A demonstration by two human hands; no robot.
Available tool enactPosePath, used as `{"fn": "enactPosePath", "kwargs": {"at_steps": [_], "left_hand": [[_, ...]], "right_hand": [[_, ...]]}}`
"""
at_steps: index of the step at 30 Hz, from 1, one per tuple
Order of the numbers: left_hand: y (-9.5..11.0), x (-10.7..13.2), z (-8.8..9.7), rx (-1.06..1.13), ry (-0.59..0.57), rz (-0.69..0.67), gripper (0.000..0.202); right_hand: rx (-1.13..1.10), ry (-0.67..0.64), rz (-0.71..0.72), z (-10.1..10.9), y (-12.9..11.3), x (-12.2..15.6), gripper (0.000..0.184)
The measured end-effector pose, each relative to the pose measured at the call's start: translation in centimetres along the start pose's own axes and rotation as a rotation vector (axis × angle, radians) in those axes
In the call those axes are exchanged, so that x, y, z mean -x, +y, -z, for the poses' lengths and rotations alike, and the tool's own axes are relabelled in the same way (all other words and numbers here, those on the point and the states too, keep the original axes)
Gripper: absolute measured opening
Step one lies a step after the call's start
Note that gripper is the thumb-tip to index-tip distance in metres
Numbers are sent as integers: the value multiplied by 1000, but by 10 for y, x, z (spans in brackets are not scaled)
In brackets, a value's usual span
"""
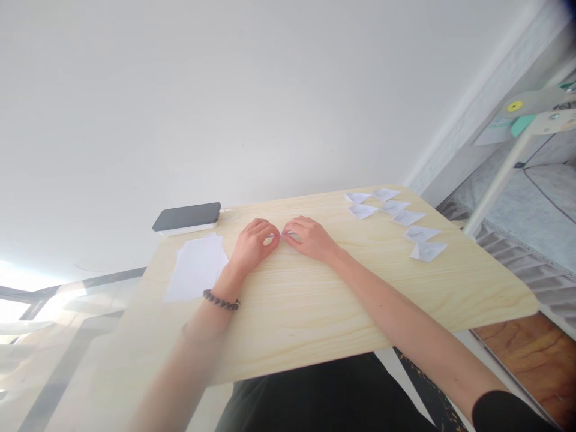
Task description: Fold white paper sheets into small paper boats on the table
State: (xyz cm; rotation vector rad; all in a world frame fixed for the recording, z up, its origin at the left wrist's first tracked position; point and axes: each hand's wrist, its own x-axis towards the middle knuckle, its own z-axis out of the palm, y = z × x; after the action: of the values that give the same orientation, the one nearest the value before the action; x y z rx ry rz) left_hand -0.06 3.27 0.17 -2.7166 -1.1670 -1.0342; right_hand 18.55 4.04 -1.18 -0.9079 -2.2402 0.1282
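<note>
Near the middle of the table, my left hand (257, 243) and my right hand (309, 237) come together fingertip to fingertip. Both pinch a small piece of folded white paper (282, 233), most of it hidden behind the fingers. A dark beaded bracelet circles my left wrist. To the left of my left hand lies a stack of white paper sheets (198, 267), slightly fanned out. Off to the right of my right hand, several folded paper pieces (428, 251) with pointed ends sit in loose rows.
A dark-topped white device (188, 217) with a cable stands at the table's back left corner. The light wooden table (306, 324) meets a white wall at the back. A white metal pole (497, 186) rises beyond the right edge.
</note>
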Motion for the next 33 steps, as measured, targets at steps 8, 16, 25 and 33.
{"fn": "enactPosePath", "kwargs": {"at_steps": [8, 16, 25, 33], "left_hand": [[1, 0, 1, -26, 10, -6, 12], [2, -1, 3, -50, 39, 24, 10], [-2, 0, 6, -39, 66, 58, 7], [-12, 4, 7, -31, 109, 111, 9]], "right_hand": [[86, -10, 35, 4, 0, -3, 17], [49, 34, 46, 9, 9, -4, 17], [7, 60, -27, 22, 22, -1, 16], [4, 110, -119, 33, 39, 7, 15]]}}
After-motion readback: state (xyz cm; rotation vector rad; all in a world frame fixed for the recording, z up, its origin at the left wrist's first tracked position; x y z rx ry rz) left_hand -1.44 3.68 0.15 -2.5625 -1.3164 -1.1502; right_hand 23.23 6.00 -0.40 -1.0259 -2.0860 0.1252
